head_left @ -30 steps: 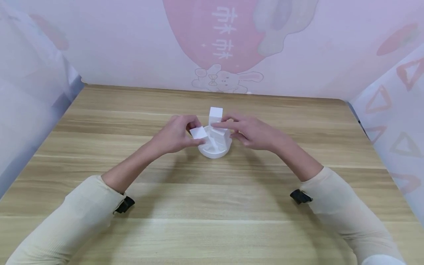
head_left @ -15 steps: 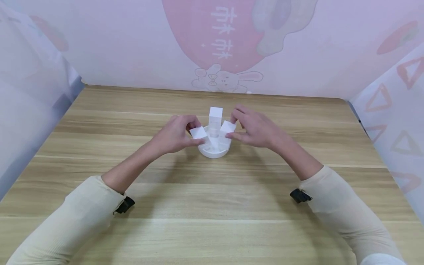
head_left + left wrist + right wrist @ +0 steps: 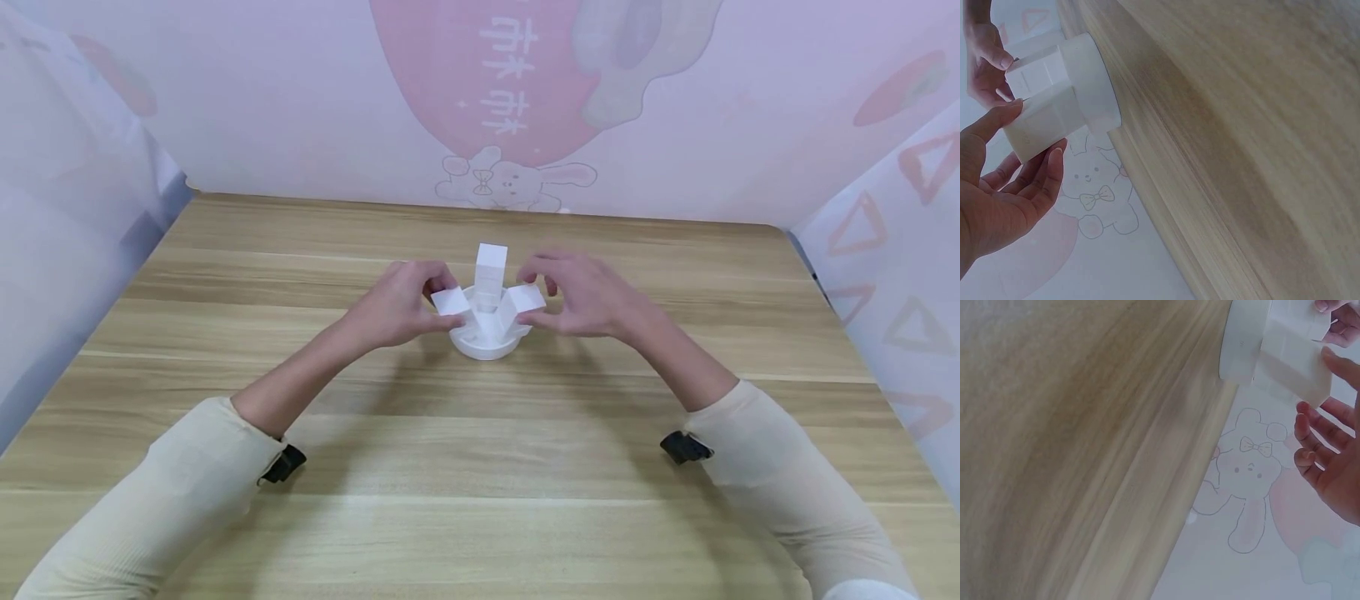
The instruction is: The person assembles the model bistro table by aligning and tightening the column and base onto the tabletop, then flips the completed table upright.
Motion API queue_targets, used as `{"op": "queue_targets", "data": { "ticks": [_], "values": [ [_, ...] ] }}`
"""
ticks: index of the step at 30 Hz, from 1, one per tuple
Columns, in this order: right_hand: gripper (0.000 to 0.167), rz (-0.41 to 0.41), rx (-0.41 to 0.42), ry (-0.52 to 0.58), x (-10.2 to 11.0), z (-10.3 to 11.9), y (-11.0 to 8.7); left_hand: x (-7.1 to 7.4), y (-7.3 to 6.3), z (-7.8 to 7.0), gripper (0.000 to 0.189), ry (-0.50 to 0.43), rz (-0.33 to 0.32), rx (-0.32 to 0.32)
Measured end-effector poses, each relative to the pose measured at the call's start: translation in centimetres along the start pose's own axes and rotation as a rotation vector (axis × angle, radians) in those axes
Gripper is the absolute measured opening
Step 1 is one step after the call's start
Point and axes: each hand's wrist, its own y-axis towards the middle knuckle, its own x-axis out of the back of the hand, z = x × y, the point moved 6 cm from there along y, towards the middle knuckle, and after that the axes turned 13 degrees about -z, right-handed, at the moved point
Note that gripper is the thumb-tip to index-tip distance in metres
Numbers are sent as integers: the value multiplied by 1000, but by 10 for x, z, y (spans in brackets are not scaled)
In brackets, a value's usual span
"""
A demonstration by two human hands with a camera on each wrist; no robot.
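A round white base (image 3: 486,352) sits on the table, with three white rectangular blocks rising from it. My left hand (image 3: 401,306) pinches the left block (image 3: 450,301) between thumb and fingers; it leans outward to the left. On the other side, my right hand (image 3: 583,297) holds the right block (image 3: 527,297), thumb on its near side and fingers curled at the far side. That block slants to the right. The back block (image 3: 491,257) stands upright, untouched. In the left wrist view, the held block (image 3: 1041,122) reaches down to the base (image 3: 1094,81).
The wood-grain table (image 3: 480,467) extends around the base on all sides. A pale printed curtain (image 3: 300,100) with a rabbit drawing hangs along the table's back edge, and more curtain hangs at both sides. Black straps (image 3: 282,463) show at the sleeves.
My right hand has shifted its fingers from over the right block to a hold on its sides. That block has swung outward to the right. The left hand keeps its place.
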Motion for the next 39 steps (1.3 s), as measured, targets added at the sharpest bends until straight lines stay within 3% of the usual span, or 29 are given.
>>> {"op": "queue_targets", "data": {
  "ticks": [3,10,15,22,28,32,39],
  "values": [
    [40,-30,-10,28,-2,0,0,0,0,-1,27,-1,-3,-2],
    [52,-100,-69,26,-4,4,-3,0,0,-2,26,-6,-3,-4],
    [51,-138,-81,-18,-3,10,-8,0,-1,-2,27,-7,-4,-9],
    [53,-119,-110,-15,-6,15,-12,0,-1,-3,27,-7,-2,-11],
    [52,-44,9,84,-5,11,-11,0,-2,-3,28,-2,4,6],
    [49,-5,51,79,-6,11,-11,1,-2,-3,29,2,5,13],
    [40,-51,-52,69,-12,14,-12,0,-1,-3,29,5,3,3]
  ]
}}
